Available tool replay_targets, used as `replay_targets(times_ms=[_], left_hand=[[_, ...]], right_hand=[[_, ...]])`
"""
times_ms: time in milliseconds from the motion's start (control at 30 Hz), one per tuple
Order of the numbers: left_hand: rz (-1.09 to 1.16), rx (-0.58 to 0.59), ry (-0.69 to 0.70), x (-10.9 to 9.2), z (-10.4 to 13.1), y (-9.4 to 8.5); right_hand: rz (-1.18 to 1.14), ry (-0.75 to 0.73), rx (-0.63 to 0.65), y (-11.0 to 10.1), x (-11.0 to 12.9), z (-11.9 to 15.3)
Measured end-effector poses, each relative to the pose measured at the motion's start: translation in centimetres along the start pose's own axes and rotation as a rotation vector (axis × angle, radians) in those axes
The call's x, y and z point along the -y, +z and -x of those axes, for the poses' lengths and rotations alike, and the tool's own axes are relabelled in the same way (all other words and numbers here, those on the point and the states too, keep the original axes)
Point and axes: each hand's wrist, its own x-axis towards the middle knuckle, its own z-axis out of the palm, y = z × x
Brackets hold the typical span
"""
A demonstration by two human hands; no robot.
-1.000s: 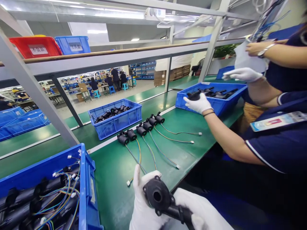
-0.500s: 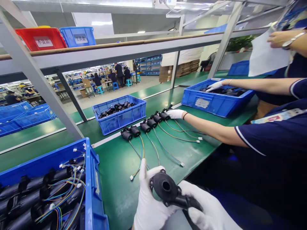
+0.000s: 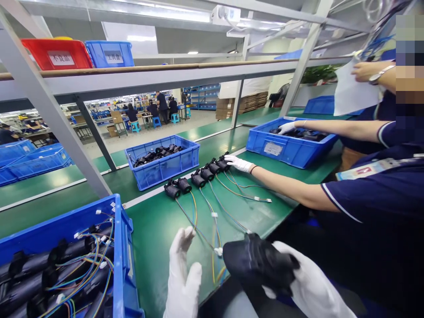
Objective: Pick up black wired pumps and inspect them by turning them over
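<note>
At the far left a blue bin (image 3: 121, 247) is cut off by the lower edge, so the black tubes and coloured wires inside show only in part. Just right of it the left hand (image 3: 182, 276), in a white glove, is spread open with its fingers raised, touching nothing, its wrist lost below the frame. Next comes the right hand (image 3: 303, 280), also gloved, closed around a black part (image 3: 256, 263) held low at the near edge of the counter (image 3: 159, 234); motion blur smears the part, so its shape is hard to make out. Beyond, a row of small black motors (image 3: 198, 179) with thin wires lies on the green counter, and a co-worker's gloved hand (image 3: 240, 163) touches the right end of that row. A second blue bin (image 3: 162, 165) sits behind the row, a third (image 3: 288, 148) farther right with the co-worker's other hand in it. Overhead, a grey shelf (image 3: 165, 77) carries a red and a blue box; behind lies a factory hall with seated people, too small to detail.
</note>
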Motion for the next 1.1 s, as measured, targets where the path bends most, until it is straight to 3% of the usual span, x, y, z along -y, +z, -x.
replay_targets(times_ms=[167,233,300,400,467,600,667,733,800,900,1000,1100], left_hand=[[0.023,0.071,-0.202,-1.1,1.0,1.4],[0.0,0.13,-0.263,-1.5,1.3,2.5],[0.036,0.186,-0.32,-1.7,1.3,3.4],[0.249,0.283,-0.461,-1.5,0.5,4.1],[0.442,0.355,-0.582,-1.1,-0.2,3.7],[0.732,0.451,-0.761,-0.3,-0.8,2.6],[0.825,0.486,-0.864,0.0,-0.8,2.7],[0.879,0.424,-0.977,0.0,-0.6,3.3],[0.89,0.235,-0.98,-0.2,-0.3,4.0],[0.856,0.061,-0.928,-0.5,-0.3,4.3],[0.739,0.018,-0.981,-0.1,-0.9,2.5],[0.567,0.039,-0.914,0.5,-1.5,-0.2]], right_hand=[[-0.378,0.314,-0.189,1.7,0.9,-2.0],[-0.341,0.373,-0.151,2.5,1.8,-2.4],[-0.201,0.374,-0.02,3.4,2.7,-2.7],[0.006,0.265,0.169,4.3,3.4,-3.0],[0.028,0.137,0.214,4.2,3.5,-3.4],[0.13,-0.122,0.043,3.2,2.8,-4.4],[0.242,-0.121,0.059,3.2,2.5,-4.3],[0.35,-0.003,0.143,3.8,2.2,-3.7],[0.465,0.056,0.232,4.9,1.8,-2.9],[0.603,-0.116,0.296,6.5,1.2,-2.4],[0.64,-0.207,0.289,8.0,1.1,-3.8],[0.655,-0.224,0.375,9.9,1.3,-8.1]])
